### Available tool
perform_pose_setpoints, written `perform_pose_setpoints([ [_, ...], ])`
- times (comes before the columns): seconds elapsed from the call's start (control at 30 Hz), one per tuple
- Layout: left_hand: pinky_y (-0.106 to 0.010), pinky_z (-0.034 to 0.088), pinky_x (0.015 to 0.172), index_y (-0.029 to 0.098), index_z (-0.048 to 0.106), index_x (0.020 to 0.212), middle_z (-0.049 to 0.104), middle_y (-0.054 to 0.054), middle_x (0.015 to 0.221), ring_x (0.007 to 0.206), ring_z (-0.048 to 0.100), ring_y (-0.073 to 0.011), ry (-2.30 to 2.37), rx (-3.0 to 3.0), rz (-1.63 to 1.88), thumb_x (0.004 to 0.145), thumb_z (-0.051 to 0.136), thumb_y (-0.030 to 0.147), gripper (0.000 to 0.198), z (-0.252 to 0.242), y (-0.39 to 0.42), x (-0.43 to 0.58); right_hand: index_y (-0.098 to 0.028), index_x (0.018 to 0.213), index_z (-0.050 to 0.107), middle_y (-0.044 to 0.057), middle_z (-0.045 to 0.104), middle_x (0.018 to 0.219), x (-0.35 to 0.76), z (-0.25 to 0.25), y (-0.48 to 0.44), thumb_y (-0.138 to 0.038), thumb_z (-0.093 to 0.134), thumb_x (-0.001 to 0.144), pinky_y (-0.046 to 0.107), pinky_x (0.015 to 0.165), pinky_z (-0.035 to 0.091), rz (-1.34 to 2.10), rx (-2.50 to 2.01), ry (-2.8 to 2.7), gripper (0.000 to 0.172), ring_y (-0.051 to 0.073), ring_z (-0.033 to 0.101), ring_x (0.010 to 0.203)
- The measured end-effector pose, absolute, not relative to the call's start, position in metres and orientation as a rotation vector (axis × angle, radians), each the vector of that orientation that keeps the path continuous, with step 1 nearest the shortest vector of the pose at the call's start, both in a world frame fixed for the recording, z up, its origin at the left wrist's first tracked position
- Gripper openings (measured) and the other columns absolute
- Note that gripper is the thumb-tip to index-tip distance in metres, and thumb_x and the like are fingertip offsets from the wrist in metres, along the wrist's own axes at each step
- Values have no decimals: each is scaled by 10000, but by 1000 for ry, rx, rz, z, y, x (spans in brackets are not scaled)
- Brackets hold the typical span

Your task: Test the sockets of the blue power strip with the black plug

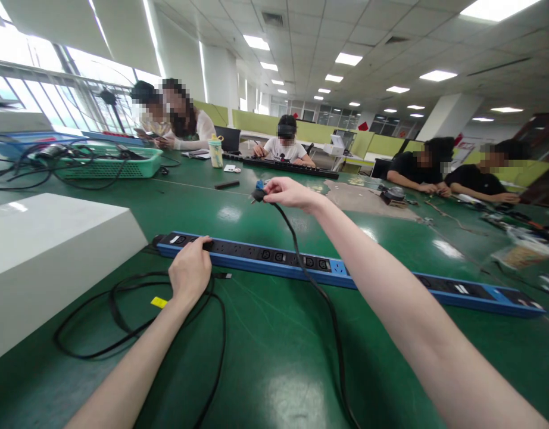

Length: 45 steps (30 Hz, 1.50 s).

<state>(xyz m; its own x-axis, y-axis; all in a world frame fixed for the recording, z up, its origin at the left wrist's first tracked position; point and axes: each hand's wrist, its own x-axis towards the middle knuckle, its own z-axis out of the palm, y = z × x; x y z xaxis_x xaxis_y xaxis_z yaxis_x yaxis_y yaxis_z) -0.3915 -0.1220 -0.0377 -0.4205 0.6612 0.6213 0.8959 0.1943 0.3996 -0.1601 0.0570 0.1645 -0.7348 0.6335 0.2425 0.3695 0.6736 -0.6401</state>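
Observation:
A long blue-and-black power strip lies across the green table, its sockets facing up. Near its left end, my left hand is closed over the strip, fingertips on the far side and partly hidden. My right hand is raised above and beyond the strip, pinching a black power plug with its prongs pointing left. A bit of blue shows at the plug's top. From it a black cable hangs down, crosses over the strip and runs toward me. Loops of thinner black cable with a yellow tag lie around my left forearm.
A large white box stands at the left. Behind it, a green basket holds tangled cables. A tumbler and a dark bar are farther back. Several people sit around the table; cables and parts lie at the right.

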Motion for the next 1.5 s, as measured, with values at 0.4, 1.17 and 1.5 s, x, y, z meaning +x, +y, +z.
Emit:
perform_pose_setpoints([
  [0.4, -438, 476, 1093, 140, 465, 1475, 598, -179, 1398, 1280, 609, -298, -2169, -1313, -1305, 980, 451, 206, 500, -39, -117, -396, -210, 1203, 618, 98, 689, 1133, -195, 149, 14, -118, 605, 960, 263, 739, 421, -486, -485, -2954, 260, 214, 620, 1018],
  [1.17, -461, 484, 1066, 176, 456, 1475, 623, -155, 1400, 1241, 628, -310, -2222, -1337, -1269, 991, 431, 239, 489, -36, -120, -394, -253, 1018, 728, 51, 770, 995, -219, 128, 3, -108, 623, 905, 271, 614, 307, -481, -162, -3141, 211, 196, 679, 873],
  [1.5, -462, 488, 1053, 182, 469, 1459, 624, -150, 1388, 1217, 632, -313, -2245, -1323, -1249, 979, 430, 230, 484, -36, -119, -393, -267, 1013, 735, 24, 774, 1046, -219, 128, 10, -92, 652, 860, 268, 644, 345, -319, -164, -3159, 247, 196, 683, 910],
])
